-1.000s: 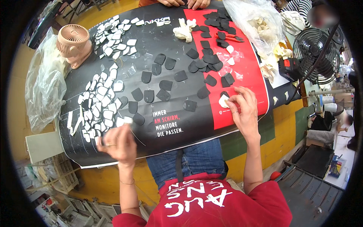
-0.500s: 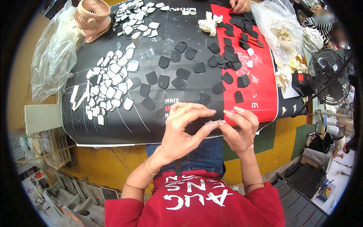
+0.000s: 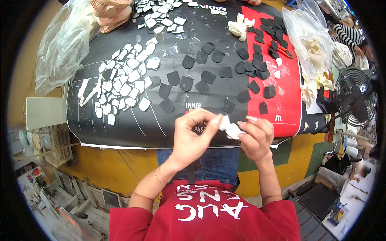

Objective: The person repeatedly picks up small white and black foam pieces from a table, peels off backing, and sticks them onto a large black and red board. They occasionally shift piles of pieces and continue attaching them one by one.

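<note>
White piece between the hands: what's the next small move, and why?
Probably peel it apart and lay the result on the mat. Both hands, left and right, pinch the white piece at its edges, above the mat's near edge. White pieces already lie grouped on the left and black pieces in the middle, so it likely joins one group.
</note>
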